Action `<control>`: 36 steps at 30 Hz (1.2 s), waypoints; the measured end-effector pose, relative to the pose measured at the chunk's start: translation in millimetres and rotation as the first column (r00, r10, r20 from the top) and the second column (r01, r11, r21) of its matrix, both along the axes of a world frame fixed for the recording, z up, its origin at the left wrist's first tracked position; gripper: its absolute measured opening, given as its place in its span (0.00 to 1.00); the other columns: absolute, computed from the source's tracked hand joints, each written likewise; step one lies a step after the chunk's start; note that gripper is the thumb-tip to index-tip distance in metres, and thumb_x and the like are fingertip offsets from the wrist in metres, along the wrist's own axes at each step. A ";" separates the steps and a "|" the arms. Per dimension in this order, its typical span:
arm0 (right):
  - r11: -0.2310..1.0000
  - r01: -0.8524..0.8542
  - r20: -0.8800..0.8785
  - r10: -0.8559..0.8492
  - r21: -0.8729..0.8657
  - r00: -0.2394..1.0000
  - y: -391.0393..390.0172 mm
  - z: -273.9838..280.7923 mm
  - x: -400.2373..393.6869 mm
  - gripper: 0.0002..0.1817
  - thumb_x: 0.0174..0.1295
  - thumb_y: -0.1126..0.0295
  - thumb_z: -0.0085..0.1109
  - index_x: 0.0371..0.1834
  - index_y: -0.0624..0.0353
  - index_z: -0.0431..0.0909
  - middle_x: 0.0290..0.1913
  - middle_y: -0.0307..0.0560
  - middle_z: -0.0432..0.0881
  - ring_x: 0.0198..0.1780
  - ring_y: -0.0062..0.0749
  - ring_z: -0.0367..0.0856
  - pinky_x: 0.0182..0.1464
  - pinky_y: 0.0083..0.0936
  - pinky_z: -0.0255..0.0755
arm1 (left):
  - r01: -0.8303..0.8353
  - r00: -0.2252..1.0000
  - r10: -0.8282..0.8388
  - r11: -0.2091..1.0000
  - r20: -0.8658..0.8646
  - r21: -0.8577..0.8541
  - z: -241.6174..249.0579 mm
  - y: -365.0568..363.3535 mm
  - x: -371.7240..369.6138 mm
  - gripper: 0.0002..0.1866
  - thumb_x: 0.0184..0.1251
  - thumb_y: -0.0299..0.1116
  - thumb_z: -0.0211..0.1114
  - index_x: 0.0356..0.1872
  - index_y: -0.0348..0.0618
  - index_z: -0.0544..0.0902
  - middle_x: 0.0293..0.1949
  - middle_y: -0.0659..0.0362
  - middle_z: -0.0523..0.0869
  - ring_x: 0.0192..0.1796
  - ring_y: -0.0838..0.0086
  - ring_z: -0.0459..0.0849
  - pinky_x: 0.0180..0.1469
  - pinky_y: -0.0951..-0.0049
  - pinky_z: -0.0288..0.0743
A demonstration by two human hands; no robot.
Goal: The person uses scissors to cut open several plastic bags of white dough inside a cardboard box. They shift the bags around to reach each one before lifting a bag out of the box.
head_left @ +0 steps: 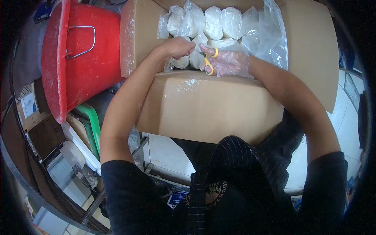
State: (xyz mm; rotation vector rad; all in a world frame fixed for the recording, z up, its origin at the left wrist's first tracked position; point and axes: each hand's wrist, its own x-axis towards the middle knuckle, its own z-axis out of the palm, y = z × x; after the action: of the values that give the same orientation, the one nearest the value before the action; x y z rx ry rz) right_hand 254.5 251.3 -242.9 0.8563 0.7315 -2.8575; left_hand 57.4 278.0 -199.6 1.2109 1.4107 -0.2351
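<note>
Hands and scissors over an open cardboard box, seen from my head camera. My left hand (181, 47) is bare, its fingers closed in a loose fist above the near row of filled clear bags (213, 24); whether they pinch any plastic I cannot tell. My right hand (231, 62), in a clear plastic glove (241, 64), grips the yellow-handled scissors (207, 62), its thumb and fingers partly spread about the two loops. The scissors lie just right of the left hand, over the near side of the cardboard box (213, 103); their blades are too small to make out. The bags, with white contents, stand side by side in the box, and loose clear plastic (274, 37) covers its right part. The near flap folds down toward my body. Left of the box is a red tub (92, 51) with a wire handle (94, 39), and below the tub a green plastic rim (93, 123). Pale floor tiles (166, 150) show beneath the box.
</note>
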 end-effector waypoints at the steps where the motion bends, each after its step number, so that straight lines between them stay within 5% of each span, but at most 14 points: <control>1: 1.000 0.002 -0.021 -0.002 -0.028 1.000 -0.2 -1.5 -1.1 0.32 0.53 0.34 0.45 0.23 0.57 0.73 0.19 0.35 0.75 0.17 0.14 0.71 0.17 0.09 0.67 | 0.000 1.000 0.000 1.000 0.001 0.001 0.2 -0.2 -0.1 0.14 0.58 0.39 0.50 0.19 0.41 0.71 0.20 0.65 0.69 0.22 0.82 0.62 0.21 0.81 0.57; 12: 0.990 0.037 -0.078 -0.048 -0.136 0.996 2.3 6.5 -4.4 0.30 0.50 0.35 0.50 0.18 0.54 0.69 0.22 0.37 0.74 0.19 0.14 0.73 0.20 0.08 0.72 | -0.055 0.998 0.055 0.998 0.035 0.014 -4.5 -4.5 -7.8 0.13 0.59 0.39 0.50 0.18 0.45 0.70 0.19 0.67 0.67 0.22 0.83 0.61 0.22 0.80 0.56; 23: 0.970 0.218 0.300 -0.242 0.112 0.923 -0.2 -24.4 -12.5 0.32 0.47 0.29 0.47 0.22 0.51 0.68 0.18 0.35 0.71 0.19 0.20 0.65 0.28 0.20 0.65 | 0.061 0.998 -0.061 0.996 0.006 0.059 -2.4 -0.1 -11.9 0.17 0.58 0.41 0.50 0.17 0.41 0.71 0.18 0.64 0.69 0.21 0.80 0.63 0.21 0.78 0.58; 25: 0.979 0.179 0.228 -0.196 0.094 0.954 3.9 -20.9 -8.3 0.33 0.47 0.29 0.47 0.22 0.51 0.68 0.18 0.35 0.71 0.20 0.20 0.65 0.29 0.20 0.65 | 0.074 0.997 -0.073 0.995 -0.019 0.061 -0.2 1.2 -8.0 0.18 0.58 0.43 0.50 0.17 0.39 0.72 0.18 0.62 0.71 0.20 0.79 0.65 0.22 0.76 0.60; 27: 0.988 0.136 0.150 -0.147 0.078 0.978 7.9 -22.8 -10.1 0.33 0.46 0.28 0.47 0.22 0.51 0.69 0.18 0.35 0.71 0.20 0.20 0.65 0.30 0.20 0.65 | 0.325 0.931 -0.292 0.936 -0.217 0.135 -9.5 4.3 -10.1 0.22 0.58 0.46 0.51 0.17 0.35 0.75 0.19 0.55 0.75 0.21 0.74 0.69 0.24 0.72 0.65; 31: 0.987 0.143 0.146 -0.152 0.069 0.978 13.0 -32.9 -10.8 0.33 0.48 0.29 0.45 0.23 0.52 0.70 0.20 0.36 0.72 0.24 0.21 0.68 0.32 0.20 0.66 | 0.522 0.828 -0.330 0.749 -0.454 0.408 -48.3 14.5 -5.5 0.27 0.56 0.52 0.52 0.19 0.31 0.77 0.19 0.51 0.76 0.21 0.69 0.72 0.26 0.69 0.67; 34: 0.988 0.131 0.085 -0.138 0.077 0.987 16.7 -29.8 -4.0 0.33 0.49 0.29 0.45 0.22 0.52 0.70 0.21 0.36 0.72 0.26 0.22 0.70 0.33 0.20 0.67 | 0.539 0.807 -0.363 0.775 -0.466 0.330 -45.2 28.9 16.4 0.28 0.52 0.55 0.58 0.21 0.33 0.80 0.19 0.52 0.77 0.21 0.72 0.72 0.24 0.72 0.67; 36: 0.989 0.125 0.103 -0.132 0.075 0.986 16.7 -20.0 -1.3 0.32 0.49 0.30 0.45 0.21 0.51 0.71 0.21 0.35 0.72 0.27 0.22 0.70 0.34 0.20 0.68 | 0.325 0.924 -0.307 0.945 -0.230 0.045 -46.3 36.6 23.8 0.25 0.47 0.54 0.64 0.24 0.36 0.81 0.20 0.56 0.78 0.22 0.76 0.71 0.23 0.76 0.65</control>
State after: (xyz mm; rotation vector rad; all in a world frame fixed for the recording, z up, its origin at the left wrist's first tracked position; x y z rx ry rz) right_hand 253.1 267.9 -262.9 1.0970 0.7929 -2.8833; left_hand 81.3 314.7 -246.0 1.5181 1.4176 -0.5553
